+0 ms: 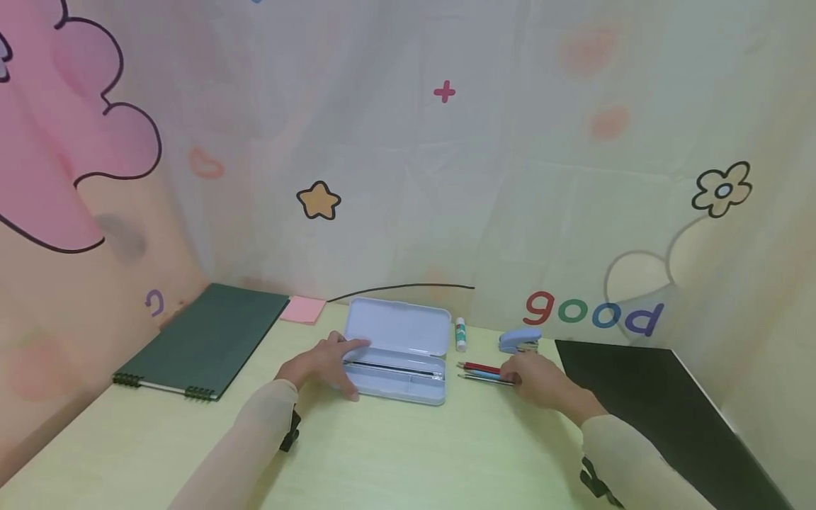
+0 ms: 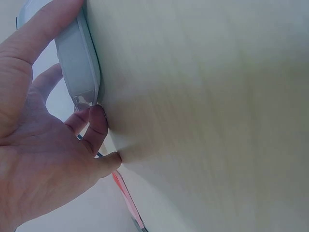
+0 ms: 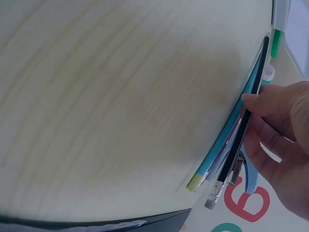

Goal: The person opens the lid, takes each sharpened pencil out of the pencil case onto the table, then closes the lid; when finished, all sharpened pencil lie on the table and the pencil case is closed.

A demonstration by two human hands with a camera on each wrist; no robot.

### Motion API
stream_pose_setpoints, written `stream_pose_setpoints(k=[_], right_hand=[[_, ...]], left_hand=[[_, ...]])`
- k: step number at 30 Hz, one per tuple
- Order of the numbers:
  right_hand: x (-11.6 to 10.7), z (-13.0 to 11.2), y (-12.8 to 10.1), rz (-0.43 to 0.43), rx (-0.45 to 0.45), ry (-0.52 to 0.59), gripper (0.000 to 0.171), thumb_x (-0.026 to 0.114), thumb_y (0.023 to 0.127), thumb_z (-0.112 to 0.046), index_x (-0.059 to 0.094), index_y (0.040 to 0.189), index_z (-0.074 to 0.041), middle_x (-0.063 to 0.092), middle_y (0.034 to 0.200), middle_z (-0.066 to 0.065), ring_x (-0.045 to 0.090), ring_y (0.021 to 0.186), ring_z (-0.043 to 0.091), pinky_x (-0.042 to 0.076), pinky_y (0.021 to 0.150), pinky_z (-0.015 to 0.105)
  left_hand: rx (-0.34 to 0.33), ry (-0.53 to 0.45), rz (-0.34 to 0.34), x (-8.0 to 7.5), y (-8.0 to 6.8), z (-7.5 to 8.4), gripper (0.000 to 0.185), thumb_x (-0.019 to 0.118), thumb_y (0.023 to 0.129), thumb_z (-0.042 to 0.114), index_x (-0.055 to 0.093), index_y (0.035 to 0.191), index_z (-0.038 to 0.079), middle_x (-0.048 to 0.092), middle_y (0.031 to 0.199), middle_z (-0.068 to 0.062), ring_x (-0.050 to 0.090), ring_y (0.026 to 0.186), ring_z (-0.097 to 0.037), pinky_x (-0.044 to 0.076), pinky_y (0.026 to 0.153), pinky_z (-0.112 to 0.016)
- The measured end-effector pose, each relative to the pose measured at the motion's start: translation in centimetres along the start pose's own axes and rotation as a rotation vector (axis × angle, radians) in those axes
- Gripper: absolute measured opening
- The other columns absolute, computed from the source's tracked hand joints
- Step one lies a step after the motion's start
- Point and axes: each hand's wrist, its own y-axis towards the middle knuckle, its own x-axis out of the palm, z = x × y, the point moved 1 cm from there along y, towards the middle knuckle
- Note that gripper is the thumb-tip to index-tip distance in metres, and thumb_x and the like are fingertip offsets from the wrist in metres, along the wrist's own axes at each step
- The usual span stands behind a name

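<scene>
An open light-blue pencil case lies on the table, a dark pencil inside its lower half. My left hand holds the case's left end, thumb at the front side and index finger reaching over toward the hinge. Right of the case, my right hand pinches a black pencil with a white eraser end between thumb and fingers. Close against it are a blue pencil with a yellow-green end and a red pencil; whether the fingers also grip these I cannot tell.
A glue stick and a light-blue stapler stand behind the pencils. Far left are a dark green spiral notebook and pink sticky notes. A black board covers the right side. A printed curtain hangs behind.
</scene>
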Motion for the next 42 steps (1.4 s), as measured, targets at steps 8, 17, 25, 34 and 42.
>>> stream_pose_setpoints(k=[8, 17, 25, 34, 42], right_hand=[[0.2, 0.2, 0.0, 0.035, -0.015, -0.034, 0.018, 0.073, 0.085, 0.002, 0.076, 0.099, -0.009, 0.073, 0.097, 0.003, 0.062, 0.087, 0.020, 0.055, 0.094, 0.049], [0.3, 0.8, 0.3, 0.069, 0.002, -0.070, 0.014, 0.075, 0.085, -0.001, 0.074, 0.096, -0.010, 0.068, 0.090, 0.001, 0.057, 0.085, 0.020, 0.055, 0.089, 0.045], [0.4, 1.3, 0.3, 0.082, -0.005, -0.077, 0.014, 0.074, 0.083, 0.001, 0.072, 0.090, -0.011, 0.063, 0.082, -0.001, 0.054, 0.080, 0.019, 0.054, 0.082, 0.040], [-0.4, 0.2, 1.1, 0.098, -0.010, -0.018, 0.027, 0.078, 0.081, 0.001, 0.071, 0.106, -0.006, 0.070, 0.094, 0.005, 0.063, 0.086, 0.021, 0.058, 0.087, 0.044], [-0.6, -3.0, 3.0, 0.055, -0.032, 0.136, 0.035, 0.076, 0.086, -0.005, 0.067, 0.120, -0.006, 0.071, 0.105, 0.008, 0.066, 0.095, 0.024, 0.057, 0.084, 0.040]], left_hand=[[-0.022, -0.007, -0.005, 0.0, 0.2, 0.0, 0.099, 0.094, 0.065, 0.030, 0.043, 0.151, 0.033, 0.038, 0.138, -0.015, 0.040, 0.126, -0.034, 0.041, 0.105, -0.065], [-0.027, -0.005, -0.003, -0.2, 0.1, 0.2, 0.099, 0.093, 0.066, 0.031, 0.042, 0.151, 0.035, 0.038, 0.141, -0.015, 0.040, 0.128, -0.034, 0.041, 0.105, -0.065], [-0.029, -0.001, -0.005, -0.1, 0.0, 0.3, 0.099, 0.094, 0.065, 0.030, 0.043, 0.151, 0.033, 0.038, 0.138, -0.015, 0.041, 0.126, -0.034, 0.041, 0.105, -0.064], [-0.029, 0.002, -0.001, -0.2, 0.0, 0.2, 0.099, 0.094, 0.065, 0.030, 0.043, 0.151, 0.034, 0.038, 0.139, -0.016, 0.041, 0.127, -0.035, 0.041, 0.105, -0.065], [-0.013, 0.005, 0.001, 0.0, 0.2, 0.0, 0.099, 0.094, 0.066, 0.029, 0.043, 0.151, 0.032, 0.039, 0.137, -0.015, 0.041, 0.125, -0.034, 0.042, 0.104, -0.064]])
